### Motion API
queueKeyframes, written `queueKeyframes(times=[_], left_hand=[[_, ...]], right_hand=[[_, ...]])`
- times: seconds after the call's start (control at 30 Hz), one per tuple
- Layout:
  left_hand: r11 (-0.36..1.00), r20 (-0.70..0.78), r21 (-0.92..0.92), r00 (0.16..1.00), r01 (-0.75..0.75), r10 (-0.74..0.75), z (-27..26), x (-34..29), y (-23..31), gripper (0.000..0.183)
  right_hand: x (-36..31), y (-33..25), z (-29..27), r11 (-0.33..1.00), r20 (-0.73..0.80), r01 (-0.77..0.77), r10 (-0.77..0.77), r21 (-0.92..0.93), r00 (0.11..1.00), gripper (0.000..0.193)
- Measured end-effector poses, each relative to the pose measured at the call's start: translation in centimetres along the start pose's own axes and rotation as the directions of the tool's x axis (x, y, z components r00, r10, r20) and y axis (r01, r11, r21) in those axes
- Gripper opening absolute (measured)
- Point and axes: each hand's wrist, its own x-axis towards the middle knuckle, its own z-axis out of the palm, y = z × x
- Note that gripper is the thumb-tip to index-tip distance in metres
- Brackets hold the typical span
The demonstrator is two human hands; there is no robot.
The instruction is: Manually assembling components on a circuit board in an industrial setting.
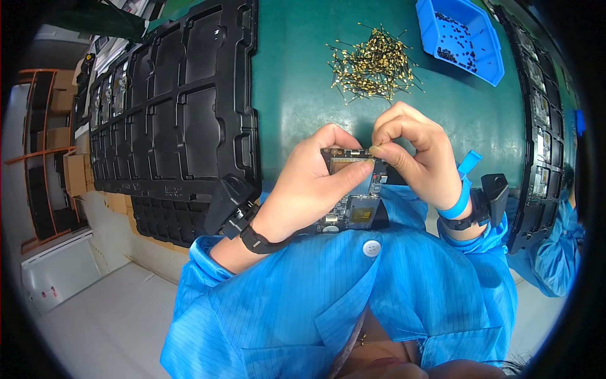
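My left hand [309,180] grips a dark circuit board [362,210] by its left side, thumb laid across its face. The board carries metal shields and small connectors, and its lower end lies close to my blue smock. At the board's top edge, the thumb and forefinger of my right hand [420,155] are pinched together beside the left thumb. Whatever is between those fingertips is too small or hidden to make out. Beyond my hands, a pile of short black cables with gold-coloured ends [375,66] lies on the green mat [293,82].
A blue bin [464,41] with small black parts stands at the far right. Large black compartment trays [189,107] fill the left side, a few pockets holding boards. Another black tray with boards [536,126] lines the right, near another person's blue sleeve [546,252].
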Motion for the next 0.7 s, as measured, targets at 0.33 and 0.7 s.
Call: queueKeyframes(times=[0.33, 0.7], left_hand=[[0.999, 0.005, 0.02, 1.0, 0.028, -0.028, -0.1, -0.13, 0.27, 0.02], [1.0, -0.002, 0.006, 1.0, 0.006, -0.006, -0.02, -0.02, 0.27, 0.02]], right_hand=[[-0.06, 0.36, 0.14, 1.0, 0.025, 0.02, -0.021, 0.018, 0.999, 0.007], [-0.13, 0.43, 0.37, 1.0, -0.016, 0.009, -0.009, 0.011, 1.0, 0.007]])
